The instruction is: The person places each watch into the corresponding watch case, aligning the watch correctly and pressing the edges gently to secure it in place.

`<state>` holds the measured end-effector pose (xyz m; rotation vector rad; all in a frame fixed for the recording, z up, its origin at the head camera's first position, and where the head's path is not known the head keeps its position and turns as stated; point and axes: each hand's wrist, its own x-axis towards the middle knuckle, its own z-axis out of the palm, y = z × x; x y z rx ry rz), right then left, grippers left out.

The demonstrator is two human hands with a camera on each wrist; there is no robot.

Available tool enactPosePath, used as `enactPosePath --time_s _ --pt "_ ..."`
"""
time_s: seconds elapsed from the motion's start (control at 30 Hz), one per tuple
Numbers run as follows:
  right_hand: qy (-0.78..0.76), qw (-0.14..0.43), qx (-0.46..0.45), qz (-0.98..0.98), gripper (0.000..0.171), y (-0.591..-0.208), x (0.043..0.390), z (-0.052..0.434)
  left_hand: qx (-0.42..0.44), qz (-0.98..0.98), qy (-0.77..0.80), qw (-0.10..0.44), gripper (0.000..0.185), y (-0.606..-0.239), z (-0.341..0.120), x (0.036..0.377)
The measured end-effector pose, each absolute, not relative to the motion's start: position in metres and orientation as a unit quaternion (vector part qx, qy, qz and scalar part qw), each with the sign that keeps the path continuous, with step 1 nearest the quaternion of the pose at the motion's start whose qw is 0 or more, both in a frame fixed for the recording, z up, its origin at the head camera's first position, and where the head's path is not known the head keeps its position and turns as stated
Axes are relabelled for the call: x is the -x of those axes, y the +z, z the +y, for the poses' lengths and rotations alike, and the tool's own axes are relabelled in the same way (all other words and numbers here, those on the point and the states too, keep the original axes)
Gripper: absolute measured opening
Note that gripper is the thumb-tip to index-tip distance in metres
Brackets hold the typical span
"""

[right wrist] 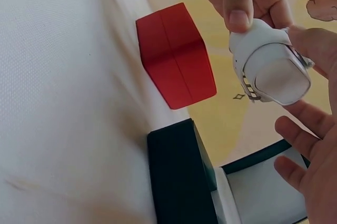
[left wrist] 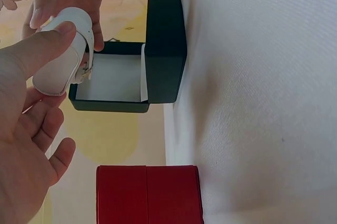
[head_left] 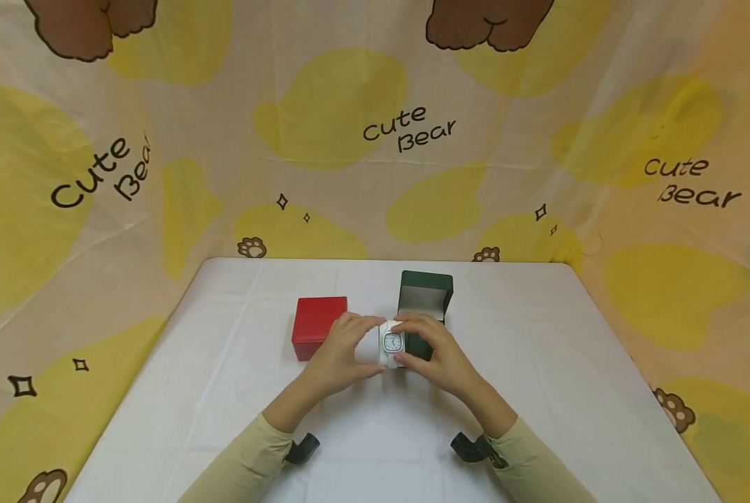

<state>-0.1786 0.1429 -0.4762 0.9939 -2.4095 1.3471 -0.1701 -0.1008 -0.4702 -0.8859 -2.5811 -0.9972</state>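
Observation:
A white watch [head_left: 392, 342] with a square face, wrapped round a white cushion [right wrist: 274, 68], is held above the table between both hands. My left hand [head_left: 357, 341] pinches its left side, with the thumb on top of the cushion [left wrist: 55, 68]. My right hand [head_left: 420, 341] grips its right side. Just behind the hands stands a dark green box [head_left: 425, 302] with its lid open and a pale lining [left wrist: 113, 79]; nothing lies in it. A closed red box [head_left: 319, 325] sits to the left of the hands.
A white cloth covers the table [head_left: 538, 391]. A yellow bear-print curtain [head_left: 375, 140] closes off the back and both sides. In the wrist views the red box [left wrist: 147, 195] and the green box [right wrist: 181, 176] stand a little apart.

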Motion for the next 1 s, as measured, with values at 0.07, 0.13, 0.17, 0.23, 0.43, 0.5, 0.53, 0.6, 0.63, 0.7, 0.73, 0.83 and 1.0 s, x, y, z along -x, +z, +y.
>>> enactPosePath --time_s 0.07,0.13,0.17,0.23,0.43,0.5,0.53,0.6,0.63,0.7,0.73,0.83,1.0 --pt "0.448 0.106 -0.345 -0.818 0.049 -0.475 0.179 0.145 0.303 -0.881 -0.343 0.117 0.082 -0.469 -0.101 0.17" --pt "0.44 0.109 -0.351 -0.819 0.053 -0.474 0.179 0.146 0.301 -0.882 -0.344 0.116 0.082 -0.468 -0.101 0.17" --pt "0.437 0.11 -0.353 -0.82 0.056 -0.473 0.179 0.146 0.302 -0.881 -0.347 0.116 0.081 -0.467 -0.101 0.17" --pt "0.433 0.111 -0.357 -0.82 0.059 -0.473 0.18 0.148 0.303 -0.878 -0.351 0.116 0.081 -0.467 -0.101 0.169" --pt "0.421 0.111 -0.353 -0.828 0.069 -0.472 0.181 0.151 0.303 -0.877 -0.355 0.118 0.081 -0.466 -0.102 0.169" --pt "0.417 0.106 -0.351 -0.832 0.071 -0.472 0.181 0.152 0.301 -0.878 -0.353 0.116 0.081 -0.466 -0.102 0.169" --pt "0.416 0.103 -0.349 -0.833 0.072 -0.471 0.181 0.153 0.301 -0.878 -0.353 0.115 0.081 -0.466 -0.102 0.169" --pt "0.413 0.098 -0.35 -0.835 0.075 -0.472 0.181 0.153 0.299 -0.879 -0.353 0.115 0.081 -0.466 -0.103 0.169" --pt "0.412 0.096 -0.351 -0.836 0.076 -0.472 0.181 0.154 0.299 -0.878 -0.354 0.116 0.081 -0.466 -0.103 0.169" --pt "0.408 0.091 -0.352 -0.838 0.078 -0.472 0.182 0.155 0.299 -0.878 -0.355 0.119 0.081 -0.466 -0.103 0.169" --pt "0.403 0.09 -0.352 -0.84 0.079 -0.472 0.182 0.155 0.299 -0.877 -0.355 0.121 0.082 -0.466 -0.103 0.169" --pt "0.387 0.091 -0.355 -0.846 0.081 -0.471 0.184 0.157 0.3 -0.877 -0.355 0.122 0.082 -0.466 -0.103 0.17" --pt "0.361 0.099 -0.358 -0.856 0.083 -0.465 0.186 0.162 0.299 -0.874 -0.366 0.112 0.08 -0.466 -0.102 0.17"
